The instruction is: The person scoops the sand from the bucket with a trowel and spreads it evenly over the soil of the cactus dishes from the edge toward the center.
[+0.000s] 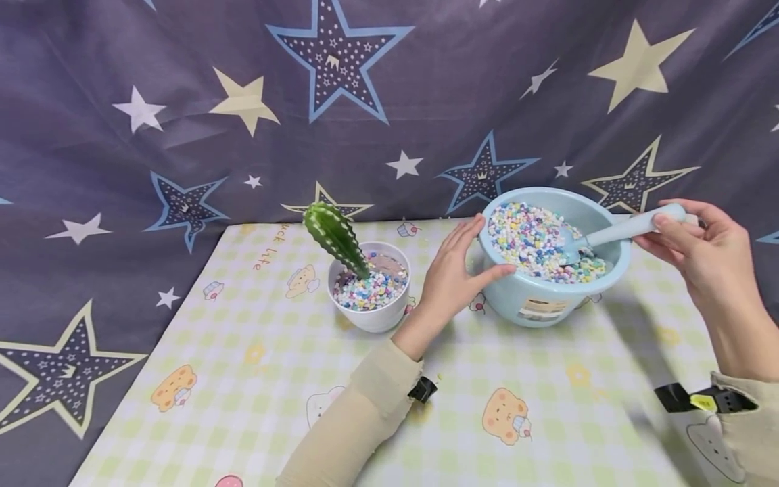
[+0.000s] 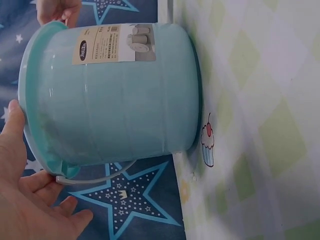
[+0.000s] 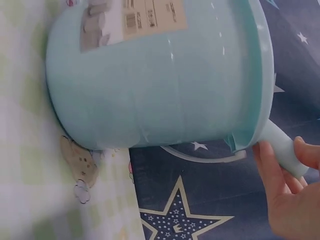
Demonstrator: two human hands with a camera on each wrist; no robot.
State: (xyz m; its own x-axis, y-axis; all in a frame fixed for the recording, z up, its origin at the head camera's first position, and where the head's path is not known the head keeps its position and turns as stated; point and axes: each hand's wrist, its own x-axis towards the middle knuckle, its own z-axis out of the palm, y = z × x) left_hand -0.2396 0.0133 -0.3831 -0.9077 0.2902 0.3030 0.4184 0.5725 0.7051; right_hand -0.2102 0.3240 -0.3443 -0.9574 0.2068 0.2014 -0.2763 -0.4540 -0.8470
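A light blue plastic bucket (image 1: 541, 301) with a label on its front stands on the table, filled with small multicoloured pebbles (image 1: 529, 233). My right hand (image 1: 712, 243) grips the handle of a light blue plastic shovel (image 1: 627, 228) over the right rim, its blade partly sunk in the pebbles. At the left rim my left hand (image 1: 453, 264) touches the bucket, fingers extended and thumb along the front. In the left wrist view, the left hand's fingers (image 2: 47, 192) lie beside the joint of the bucket's wire handle (image 2: 102, 177). The right wrist view shows the shovel's handle end (image 3: 285, 150) in the right hand.
Left of the bucket stands a white pot (image 1: 371, 318) holding a green cactus (image 1: 337, 238), tilted left, with coloured pebbles covering part of the top. A checked cloth (image 1: 456, 419) covers the table. A dark curtain with stars (image 1: 389, 155) hangs behind.
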